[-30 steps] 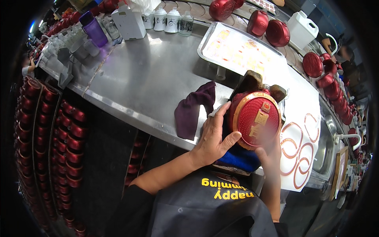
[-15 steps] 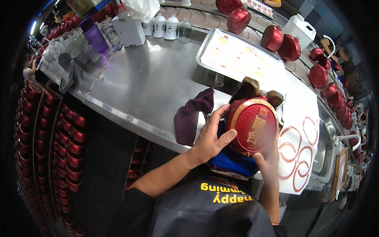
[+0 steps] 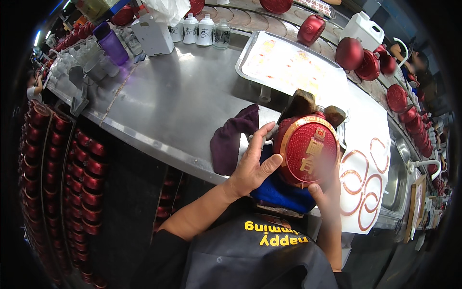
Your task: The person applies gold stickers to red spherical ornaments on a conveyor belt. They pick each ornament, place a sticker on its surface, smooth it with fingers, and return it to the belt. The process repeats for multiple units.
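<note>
A round, flat red bottle [image 3: 302, 150] with gold lettering and a gold-and-white band round its rim faces up at me. It rests over a blue cloth [image 3: 281, 196], its neck end between two worn brown blocks [image 3: 299, 103]. My left hand [image 3: 250, 168] is open along the bottle's left side, thumb and fingers spread, the thumb tip close to its edge. Round the right edge my right hand [image 3: 328, 201] grips the bottle, thumb at the lower rim. A blurred patch partly hides its fingers. A dark purple cloth [image 3: 232, 144] lies left of the bottle.
A metal tray [image 3: 243, 72] with a sheet of stickers lies behind. At right, a white sheet [image 3: 353, 219] carries several copper-coloured rings. Red bottles [image 3: 312, 30] line the slatted conveyor beyond. A white jug [image 3: 363, 31], purple bottle [image 3: 111, 45] and white box [image 3: 153, 36] stand farther off.
My left hand has eased slightly off the bottle's left side, its thumb drawing back to the edge. My right hand stays at the bottle. Red bottles on the conveyor have shifted rightward.
</note>
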The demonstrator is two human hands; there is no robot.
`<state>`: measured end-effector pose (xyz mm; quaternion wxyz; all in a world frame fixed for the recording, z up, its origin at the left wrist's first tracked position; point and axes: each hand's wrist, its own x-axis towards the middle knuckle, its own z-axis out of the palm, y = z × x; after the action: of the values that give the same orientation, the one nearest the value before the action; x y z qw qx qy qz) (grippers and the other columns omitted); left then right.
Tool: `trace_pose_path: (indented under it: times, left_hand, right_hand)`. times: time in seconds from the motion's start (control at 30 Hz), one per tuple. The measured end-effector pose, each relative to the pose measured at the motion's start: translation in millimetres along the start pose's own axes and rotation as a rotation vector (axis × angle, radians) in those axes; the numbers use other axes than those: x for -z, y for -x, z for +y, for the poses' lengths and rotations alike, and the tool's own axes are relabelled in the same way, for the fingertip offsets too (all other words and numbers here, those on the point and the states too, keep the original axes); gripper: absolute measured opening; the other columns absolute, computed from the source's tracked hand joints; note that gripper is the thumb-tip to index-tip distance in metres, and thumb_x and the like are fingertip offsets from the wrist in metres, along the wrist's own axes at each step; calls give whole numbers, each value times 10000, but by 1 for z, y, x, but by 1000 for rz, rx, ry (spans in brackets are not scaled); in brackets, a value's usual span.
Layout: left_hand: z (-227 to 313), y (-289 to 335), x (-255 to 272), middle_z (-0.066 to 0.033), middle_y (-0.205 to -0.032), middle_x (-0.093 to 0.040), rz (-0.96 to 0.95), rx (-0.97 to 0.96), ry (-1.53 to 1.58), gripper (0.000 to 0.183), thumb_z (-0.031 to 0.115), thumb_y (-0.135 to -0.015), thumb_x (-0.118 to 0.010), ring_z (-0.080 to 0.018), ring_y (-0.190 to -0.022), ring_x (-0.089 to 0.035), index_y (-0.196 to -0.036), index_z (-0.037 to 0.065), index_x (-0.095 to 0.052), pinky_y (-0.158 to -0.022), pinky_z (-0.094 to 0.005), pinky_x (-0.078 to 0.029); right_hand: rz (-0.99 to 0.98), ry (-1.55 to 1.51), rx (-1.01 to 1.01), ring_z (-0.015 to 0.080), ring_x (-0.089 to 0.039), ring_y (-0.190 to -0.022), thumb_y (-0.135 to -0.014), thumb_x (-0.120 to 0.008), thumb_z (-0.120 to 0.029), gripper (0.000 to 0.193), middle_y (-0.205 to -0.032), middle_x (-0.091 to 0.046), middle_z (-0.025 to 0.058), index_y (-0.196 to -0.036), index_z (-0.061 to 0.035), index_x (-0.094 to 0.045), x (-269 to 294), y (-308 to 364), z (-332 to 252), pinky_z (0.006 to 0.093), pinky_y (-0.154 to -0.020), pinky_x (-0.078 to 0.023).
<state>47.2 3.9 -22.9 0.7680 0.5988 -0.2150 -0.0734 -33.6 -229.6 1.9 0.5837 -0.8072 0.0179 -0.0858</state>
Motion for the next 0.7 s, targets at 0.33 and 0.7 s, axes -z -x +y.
trace_pose_path:
  times: [0.33, 0.7]
  left_hand:
    - [-5, -2, 3, -259, -1571, -406, -40, -12, -79, 814, 478, -1052, -619, -353, -1488, -380, -1586, -45, -296, -1244, -439, -274]
    - [3, -23, -4, -237, -1440, -549, 36, 61, 3, 686, 465, -1085, -560, -292, -1372, -513, -1506, -62, -434, -1176, -394, -362]
  right_hand:
    - [-5, 5, -8, 325, -528, -1350, -826, -819, -629, 1081, -1434, -542, 217, -1544, 54, -387, 1, 0, 3, 453, -1149, -390]
    - [-30, 7, -15, 320, -524, -1339, -820, -813, -639, 1103, -1419, -542, 203, -1554, 58, -373, 2, 0, 0, 446, -1144, -383]
